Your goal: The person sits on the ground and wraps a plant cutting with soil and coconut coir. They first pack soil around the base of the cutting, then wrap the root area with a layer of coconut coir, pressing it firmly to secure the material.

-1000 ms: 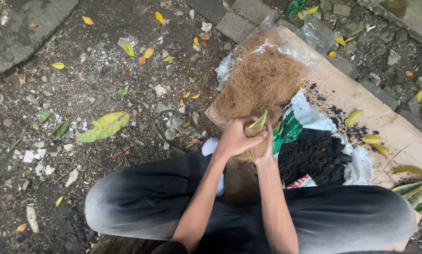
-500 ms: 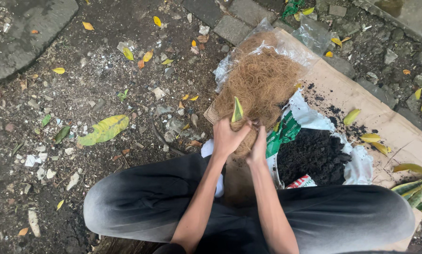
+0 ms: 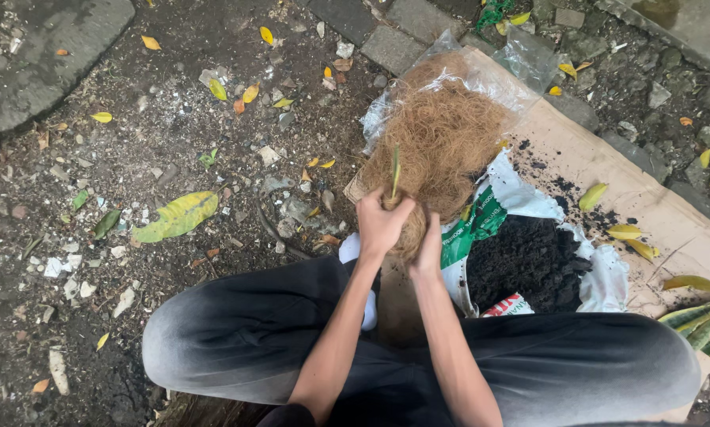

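Both forearms reach forward from between the knees and meet over a sheet of cardboard [image 3: 632,182] laid on the ground. On the cardboard lies a clear plastic bag heaped with brown fibre [image 3: 442,134], and beside it an open white sack of dark soil [image 3: 525,265]. The left hand [image 3: 380,224] has its fingers curled tight round a clump of fibre [image 3: 408,237] with a narrow green leaf [image 3: 395,170] standing up from it. The right hand [image 3: 429,251] presses flat against the clump's other side, fingers nearly straight. Half a second ago the leaf leaned and showed broad; now it is upright and edge-on, and the hands sit closer together.
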